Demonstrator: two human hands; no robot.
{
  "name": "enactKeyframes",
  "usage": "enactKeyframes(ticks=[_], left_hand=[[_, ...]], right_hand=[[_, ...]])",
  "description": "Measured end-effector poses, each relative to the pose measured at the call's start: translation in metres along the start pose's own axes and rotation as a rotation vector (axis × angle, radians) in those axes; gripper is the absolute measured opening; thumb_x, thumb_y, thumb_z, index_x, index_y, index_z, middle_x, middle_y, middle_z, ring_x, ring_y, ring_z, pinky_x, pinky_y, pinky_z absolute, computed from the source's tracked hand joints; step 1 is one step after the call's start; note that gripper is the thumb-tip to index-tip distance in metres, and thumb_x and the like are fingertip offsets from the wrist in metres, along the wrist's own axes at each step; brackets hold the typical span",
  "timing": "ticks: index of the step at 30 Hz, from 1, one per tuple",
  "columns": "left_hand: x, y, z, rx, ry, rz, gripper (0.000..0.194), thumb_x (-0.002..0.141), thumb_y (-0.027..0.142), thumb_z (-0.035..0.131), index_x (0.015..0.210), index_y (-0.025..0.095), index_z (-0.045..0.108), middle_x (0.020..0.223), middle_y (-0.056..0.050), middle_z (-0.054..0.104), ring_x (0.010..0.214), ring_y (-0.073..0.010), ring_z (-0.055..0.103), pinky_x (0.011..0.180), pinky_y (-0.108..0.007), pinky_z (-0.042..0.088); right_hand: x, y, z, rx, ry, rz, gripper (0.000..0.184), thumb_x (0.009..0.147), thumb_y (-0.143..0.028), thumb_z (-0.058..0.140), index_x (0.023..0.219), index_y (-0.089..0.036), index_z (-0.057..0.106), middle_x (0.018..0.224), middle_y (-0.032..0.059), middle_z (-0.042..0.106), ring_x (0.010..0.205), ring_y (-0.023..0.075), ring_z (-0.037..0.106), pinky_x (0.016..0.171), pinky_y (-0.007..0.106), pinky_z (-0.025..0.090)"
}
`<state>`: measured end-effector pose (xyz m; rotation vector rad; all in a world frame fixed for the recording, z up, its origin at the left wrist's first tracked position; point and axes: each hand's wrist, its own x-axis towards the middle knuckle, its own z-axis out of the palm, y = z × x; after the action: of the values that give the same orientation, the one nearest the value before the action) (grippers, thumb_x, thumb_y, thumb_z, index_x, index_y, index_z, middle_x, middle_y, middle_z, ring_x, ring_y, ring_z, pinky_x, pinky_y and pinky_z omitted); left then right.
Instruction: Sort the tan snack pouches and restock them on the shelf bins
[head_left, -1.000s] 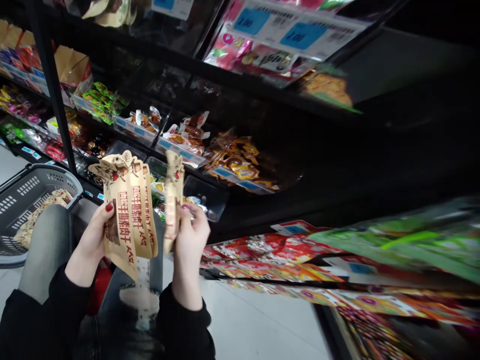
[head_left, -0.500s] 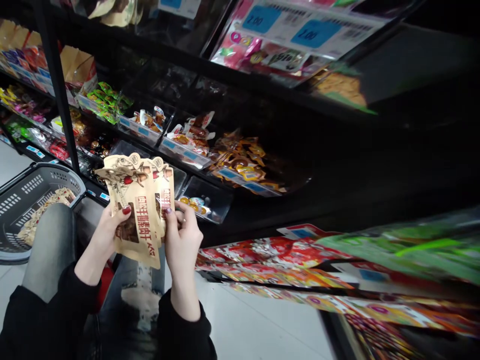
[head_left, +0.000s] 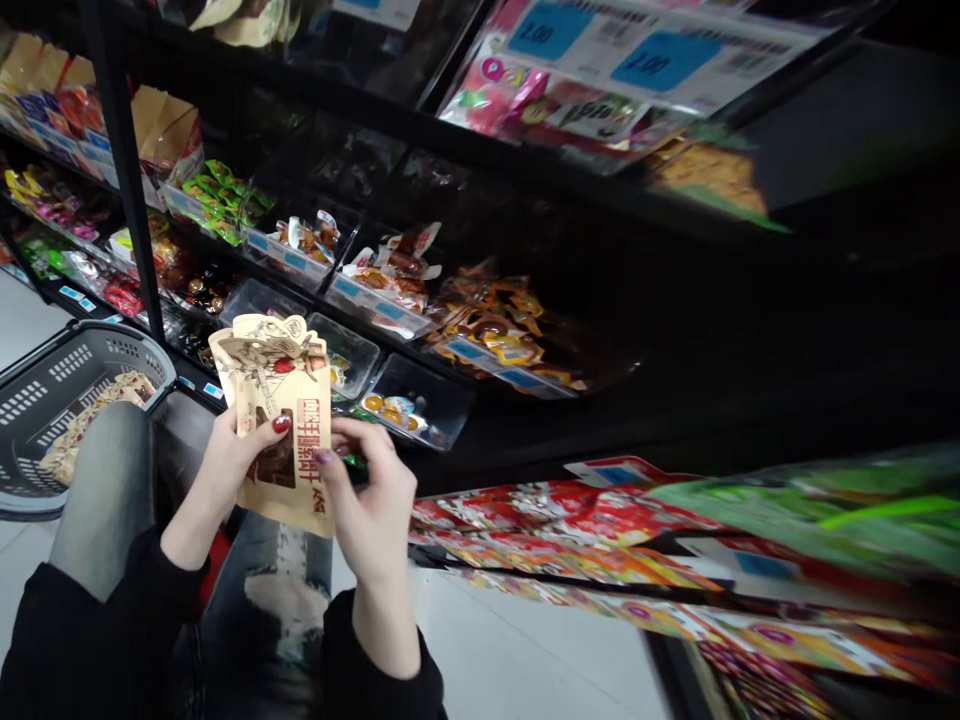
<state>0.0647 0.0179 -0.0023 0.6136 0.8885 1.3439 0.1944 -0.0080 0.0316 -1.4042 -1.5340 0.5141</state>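
Kraft-brown snack pouches [head_left: 300, 390] are stacked upright in front of me, with a drawn picture on top, red lettering and a small clear window showing dark pieces. My left hand [head_left: 229, 455] grips them on the left side, its red-nailed thumb lying over the window. At the right edge, my right hand [head_left: 379, 510] is closed on the pouches, thumb in front and fingers behind. Most fingers of both hands are hidden behind the stack. How many pouches there are I cannot tell.
A grey basket [head_left: 34, 400] on the left holds a patterned package [head_left: 94, 425], beside my knee [head_left: 105, 490]. Black shelves carry clear bins of wrapped snacks [head_left: 495, 320]. Hanging red packets [head_left: 540, 510] and green packets [head_left: 825, 500] reach out on the right. A black post [head_left: 127, 180] stands left.
The pouches, fanned apart before, now lie nearly lined up as one stack. My right hand has shifted slightly along their right edge, and the view has moved a little.
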Motion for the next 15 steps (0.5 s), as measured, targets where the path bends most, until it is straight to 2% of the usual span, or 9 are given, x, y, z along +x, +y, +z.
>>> enactKeyframes(ticks=[3,7,10,12,15], left_hand=[[0.002,-0.005,-0.001,0.096,0.036,0.062,0.044,0.059,0.040,0.084,0.093,0.015,0.071,0.094,-0.008,0.076,0.085,-0.0245,0.070,0.075,-0.031,0.055],[0.003,-0.007,-0.006,0.157,0.104,0.129,0.050,0.063,0.056,0.076,0.091,0.015,0.072,0.096,-0.009,0.075,0.095,-0.0262,0.068,0.082,-0.033,0.054],[0.003,-0.004,-0.007,0.068,0.090,0.084,0.051,0.065,0.057,0.074,0.092,0.015,0.072,0.094,-0.009,0.075,0.093,-0.0266,0.069,0.082,-0.035,0.054],[0.003,0.000,-0.005,-0.030,0.081,0.040,0.048,0.062,0.049,0.080,0.094,0.015,0.071,0.090,-0.009,0.076,0.087,-0.0263,0.071,0.079,-0.036,0.056],[0.004,0.005,-0.004,-0.134,0.112,0.011,0.043,0.060,0.041,0.084,0.091,0.014,0.071,0.087,-0.009,0.076,0.082,-0.0262,0.072,0.077,-0.037,0.057]], right_hand=[[-0.002,-0.010,0.004,-0.064,-0.071,0.077,0.020,0.087,-0.037,0.052,0.083,-0.021,0.062,0.075,0.0016,0.064,0.073,0.0175,0.056,0.068,0.029,0.043],[0.001,-0.001,0.006,0.093,0.013,0.186,0.024,0.087,-0.039,0.050,0.076,-0.020,0.060,0.066,-0.0017,0.060,0.062,0.0135,0.051,0.060,0.026,0.039],[0.007,0.010,0.002,0.410,0.091,0.296,0.019,0.082,-0.038,0.056,0.075,-0.021,0.058,0.068,-0.0024,0.060,0.061,0.0125,0.051,0.058,0.024,0.040],[0.011,0.016,-0.001,0.753,0.025,0.414,0.016,0.080,-0.035,0.060,0.073,-0.022,0.054,0.060,-0.0059,0.053,0.047,0.0089,0.043,0.048,0.022,0.036],[0.013,0.022,-0.003,1.120,-0.127,0.538,0.025,0.085,-0.033,0.055,0.066,-0.023,0.042,0.044,-0.0139,0.030,0.028,0.0037,0.010,0.032,0.019,0.017]])
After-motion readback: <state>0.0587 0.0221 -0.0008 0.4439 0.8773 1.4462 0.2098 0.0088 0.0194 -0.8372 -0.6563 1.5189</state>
